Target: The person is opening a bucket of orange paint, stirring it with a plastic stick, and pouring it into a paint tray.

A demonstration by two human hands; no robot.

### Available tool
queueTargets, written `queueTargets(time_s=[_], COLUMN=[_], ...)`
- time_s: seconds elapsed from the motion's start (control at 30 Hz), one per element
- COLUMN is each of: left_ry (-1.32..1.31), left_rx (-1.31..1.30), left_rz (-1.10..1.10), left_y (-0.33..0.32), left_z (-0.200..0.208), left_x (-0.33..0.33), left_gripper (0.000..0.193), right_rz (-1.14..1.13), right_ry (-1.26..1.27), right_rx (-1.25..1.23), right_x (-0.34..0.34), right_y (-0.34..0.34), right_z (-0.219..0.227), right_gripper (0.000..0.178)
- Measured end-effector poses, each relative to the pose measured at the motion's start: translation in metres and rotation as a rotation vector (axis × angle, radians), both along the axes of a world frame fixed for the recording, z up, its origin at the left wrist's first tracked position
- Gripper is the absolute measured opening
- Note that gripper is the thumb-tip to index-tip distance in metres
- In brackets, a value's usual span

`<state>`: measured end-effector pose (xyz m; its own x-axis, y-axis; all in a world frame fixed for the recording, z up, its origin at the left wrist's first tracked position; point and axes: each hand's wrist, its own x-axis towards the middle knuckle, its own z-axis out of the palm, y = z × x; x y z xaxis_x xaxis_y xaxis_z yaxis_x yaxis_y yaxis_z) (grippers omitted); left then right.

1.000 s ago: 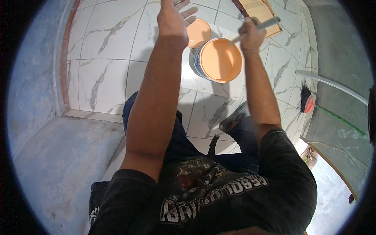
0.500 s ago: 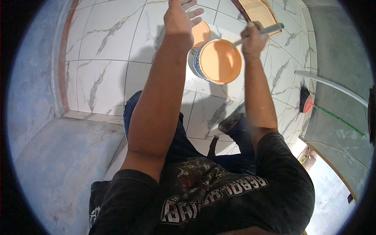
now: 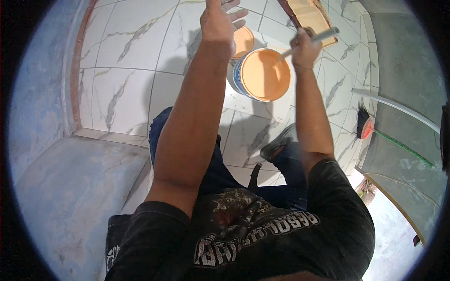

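A bucket (image 3: 237,78) of peach-orange paint (image 3: 262,77) stands on the tiled floor in front of me. My right hand (image 3: 303,50) is wrapped round a grey pipe-like stick (image 3: 327,33), which slants down over the bucket's right rim into the paint. How deep its lower end reaches is hidden. Up and to the left of the bucket, my left hand (image 3: 219,21) is held in the air with fingers spread and nothing in it. Partly behind that hand lies a round, paint-coated lid or shallow dish (image 3: 244,42).
A paint-stained tray-like container (image 3: 309,16) lies beyond my right hand. To the right are a broom (image 3: 365,122) with a green handle and a long pale strip (image 3: 393,100) by the grey wall. A flat white board (image 3: 234,100) lies under the bucket. A blue wall (image 3: 42,93) bounds the left.
The stick has shifted slightly in the paint, with my right hand still round it. Fresh streaks show on the paint's surface. My left hand stays spread in nearly the same place.
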<state>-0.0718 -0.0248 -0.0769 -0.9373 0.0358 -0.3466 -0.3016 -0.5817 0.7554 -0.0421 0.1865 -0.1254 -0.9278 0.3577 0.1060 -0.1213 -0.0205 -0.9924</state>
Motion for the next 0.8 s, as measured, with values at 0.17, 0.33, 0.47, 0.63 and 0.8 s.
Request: queueTargets(time_s=[0.17,0.33,0.47,0.63,0.8], left_ry=[0.017,0.026,0.031,0.03,0.019], left_rx=[0.023,0.03,0.007,0.03,0.016], left_rz=[0.005,0.043,0.065,0.058,0.042], left_y=[0.004,-0.006,-0.024,-0.012,-0.001], left_z=[-0.002,-0.011,-0.011,-0.007,-0.005], left_x=[0.003,0.0,-0.007,-0.001,0.001], left_gripper=[0.076,0.076,0.075,0.076,0.076], right_rz=[0.29,0.409,0.033,0.154,0.59], right_ry=[-0.028,-0.104,-0.101,0.055,-0.071], right_rx=[-0.006,0.249,-0.015,0.36,0.318], right_x=[0.064,0.092,0.017,0.034,0.109], right_y=[-0.051,0.023,0.035,-0.043,-0.027], right_z=[-0.019,0.005,0.005,-0.016,0.0], right_gripper=[0.02,0.025,0.021,0.016,0.025])
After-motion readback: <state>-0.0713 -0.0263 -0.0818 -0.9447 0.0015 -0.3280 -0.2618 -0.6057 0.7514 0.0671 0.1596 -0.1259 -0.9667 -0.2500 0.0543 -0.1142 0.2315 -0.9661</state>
